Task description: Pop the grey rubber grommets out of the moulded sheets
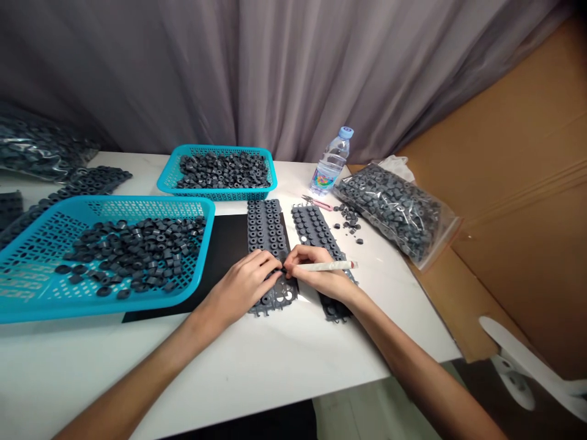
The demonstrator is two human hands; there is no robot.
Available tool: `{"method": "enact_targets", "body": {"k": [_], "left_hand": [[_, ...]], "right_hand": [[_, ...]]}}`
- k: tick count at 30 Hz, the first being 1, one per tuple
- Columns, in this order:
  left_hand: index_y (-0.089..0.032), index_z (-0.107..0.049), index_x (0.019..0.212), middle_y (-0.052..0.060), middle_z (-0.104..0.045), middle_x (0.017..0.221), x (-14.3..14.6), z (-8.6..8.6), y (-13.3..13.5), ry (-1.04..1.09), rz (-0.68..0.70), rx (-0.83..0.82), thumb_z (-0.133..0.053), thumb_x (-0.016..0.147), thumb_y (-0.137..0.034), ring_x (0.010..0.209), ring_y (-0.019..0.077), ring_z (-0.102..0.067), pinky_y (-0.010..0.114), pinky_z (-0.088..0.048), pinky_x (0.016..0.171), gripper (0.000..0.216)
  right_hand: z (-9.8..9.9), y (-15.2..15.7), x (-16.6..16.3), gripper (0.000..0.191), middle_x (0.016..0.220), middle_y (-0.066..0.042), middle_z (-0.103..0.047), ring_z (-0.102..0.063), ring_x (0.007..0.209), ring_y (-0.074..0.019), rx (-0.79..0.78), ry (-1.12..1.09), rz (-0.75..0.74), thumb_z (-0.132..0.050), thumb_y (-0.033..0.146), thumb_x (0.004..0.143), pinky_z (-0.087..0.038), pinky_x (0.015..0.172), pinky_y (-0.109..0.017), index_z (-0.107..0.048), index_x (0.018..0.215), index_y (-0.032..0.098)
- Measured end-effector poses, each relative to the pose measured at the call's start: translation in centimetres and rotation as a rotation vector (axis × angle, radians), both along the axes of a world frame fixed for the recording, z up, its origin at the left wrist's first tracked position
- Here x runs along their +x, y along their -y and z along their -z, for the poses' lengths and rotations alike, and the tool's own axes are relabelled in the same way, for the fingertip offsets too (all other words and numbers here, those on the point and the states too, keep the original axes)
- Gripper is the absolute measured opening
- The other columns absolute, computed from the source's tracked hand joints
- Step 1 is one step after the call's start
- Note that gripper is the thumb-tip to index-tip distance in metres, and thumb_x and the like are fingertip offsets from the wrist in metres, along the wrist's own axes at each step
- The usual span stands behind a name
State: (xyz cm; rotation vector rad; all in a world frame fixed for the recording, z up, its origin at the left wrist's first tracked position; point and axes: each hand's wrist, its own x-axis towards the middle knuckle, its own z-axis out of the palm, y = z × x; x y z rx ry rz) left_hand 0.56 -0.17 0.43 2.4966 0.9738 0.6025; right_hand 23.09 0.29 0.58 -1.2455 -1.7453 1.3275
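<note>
My right hand (316, 269) is closed around a slim white pen-like stick (328, 266), its fingertips close to those of my left hand. My left hand (247, 281) rests over a dark grey moulded strip (265, 226) with rows of round rings. Its thumb and fingers close together at the strip's right edge, where a small dark bit shows; what they pinch is mostly hidden. Several holes near the strip's front end show white. A second grey strip (316, 226) with round studs lies to the right, partly under my right hand and wrist.
Two blue baskets, one near (202, 269) and one far (165, 174), hold small dark rings. Pink-handled snippers (321, 203), loose dark pieces (351, 219), a water bottle (331, 162) and a filled clear bag (398, 211) lie at right. Cardboard (513, 183) stands beyond.
</note>
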Motion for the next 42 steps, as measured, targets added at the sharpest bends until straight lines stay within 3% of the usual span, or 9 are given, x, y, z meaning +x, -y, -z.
{"method": "enact_targets", "body": {"k": [7, 16, 20, 23, 26, 28, 35, 38, 42], "left_hand": [[-0.019, -0.064, 0.108, 0.006, -0.067, 0.109, 0.1, 0.3, 0.1, 0.013, -0.011, 0.04, -0.052, 0.105, -0.018, 0.105, 0.0233, -0.063, 0.042, -0.051, 0.101, 0.012], [-0.021, -0.065, 0.101, 0.004, -0.067, 0.103, 0.2, 0.2, 0.1, 0.07, -0.062, 0.005, -0.056, 0.103, -0.018, 0.102, 0.0222, -0.063, 0.038, -0.051, 0.096, 0.01], [-0.02, -0.062, 0.099, 0.004, -0.065, 0.1, 0.6, 0.4, 0.4, 0.043, -0.057, -0.001, -0.047, 0.106, -0.017, 0.099, 0.0229, -0.063, 0.04, -0.05, 0.095, 0.017], [-0.021, -0.057, 0.096, 0.005, -0.061, 0.098, 0.8, 0.8, 0.6, 0.15, -0.179, -0.045, -0.04, 0.105, -0.013, 0.094, 0.022, -0.062, 0.039, -0.051, 0.091, 0.021], [-0.022, -0.051, 0.094, 0.002, -0.056, 0.093, 0.6, 0.7, 0.6, 0.384, -0.436, -0.164, -0.037, 0.106, -0.016, 0.076, 0.0156, -0.061, 0.031, -0.052, 0.074, 0.02], [-0.021, -0.051, 0.097, 0.002, -0.058, 0.095, 0.5, 0.1, 0.7, 0.498, -0.499, -0.279, -0.04, 0.107, -0.024, 0.072, 0.013, -0.062, 0.028, -0.051, 0.07, 0.015], [-0.017, -0.067, 0.105, 0.006, -0.07, 0.1, 1.4, -3.3, 2.7, 0.952, -0.194, -1.074, -0.058, 0.103, -0.038, 0.084, 0.0134, -0.063, 0.025, -0.053, 0.079, 0.023], [-0.015, -0.073, 0.11, 0.008, -0.072, 0.104, 1.2, -4.1, 2.9, 1.033, -0.184, -1.232, -0.062, 0.102, -0.036, 0.09, 0.0127, -0.064, 0.022, -0.053, 0.085, 0.025], [-0.015, -0.077, 0.117, 0.009, -0.077, 0.11, 0.7, -4.7, 2.7, 1.065, -0.192, -1.296, -0.066, 0.1, -0.034, 0.095, 0.0143, -0.07, 0.024, -0.055, 0.095, 0.028]], "right_hand": [[0.5, -0.2, 0.1, 0.019, 0.08, -0.002, -0.074, -0.072, 0.078, -0.0185, -0.024, -0.051, -0.005, -0.056, 0.009, 0.078, -0.052, 0.071, -0.025, -0.069, 0.089, 0.018], [0.0, 0.1, -0.1, 0.008, 0.082, -0.001, -0.073, -0.069, 0.077, -0.0179, 0.033, 0.052, -0.014, -0.062, 0.017, 0.085, -0.049, 0.068, -0.025, -0.069, 0.089, 0.019], [0.1, 0.1, -0.1, 0.007, 0.081, -0.001, -0.073, -0.068, 0.075, -0.0175, 0.04, 0.064, 0.0, -0.062, 0.018, 0.086, -0.048, 0.067, -0.025, -0.069, 0.088, 0.019], [0.3, 0.1, -0.1, 0.007, 0.081, -0.001, -0.073, -0.068, 0.075, -0.0173, 0.032, 0.05, 0.008, -0.062, 0.018, 0.086, -0.049, 0.068, -0.025, -0.069, 0.088, 0.019], [0.3, -0.1, 0.1, 0.007, 0.082, -0.002, -0.074, -0.069, 0.076, -0.0178, -0.002, 0.04, 0.006, -0.063, 0.017, 0.085, -0.049, 0.068, -0.025, -0.069, 0.089, 0.019], [0.2, -0.2, 0.3, 0.007, 0.081, -0.002, -0.075, -0.07, 0.077, -0.0187, -0.03, 0.024, -0.004, -0.063, 0.018, 0.085, -0.049, 0.069, -0.025, -0.069, 0.089, 0.019], [-0.5, -0.1, 0.5, 0.006, 0.081, -0.001, -0.071, -0.064, 0.074, -0.0159, -0.049, -0.01, -0.004, -0.066, 0.019, 0.084, -0.047, 0.066, -0.023, -0.069, 0.089, 0.017], [-0.6, 0.0, 0.4, 0.004, 0.082, -0.001, -0.071, -0.063, 0.073, -0.0157, -0.032, 0.001, 0.005, -0.067, 0.02, 0.085, -0.046, 0.065, -0.023, -0.069, 0.088, 0.018], [-0.8, 0.0, 0.3, 0.004, 0.084, -0.001, -0.072, -0.063, 0.075, -0.0163, -0.056, 0.005, 0.004, -0.067, 0.021, 0.087, -0.045, 0.065, -0.024, -0.068, 0.089, 0.018]]}}
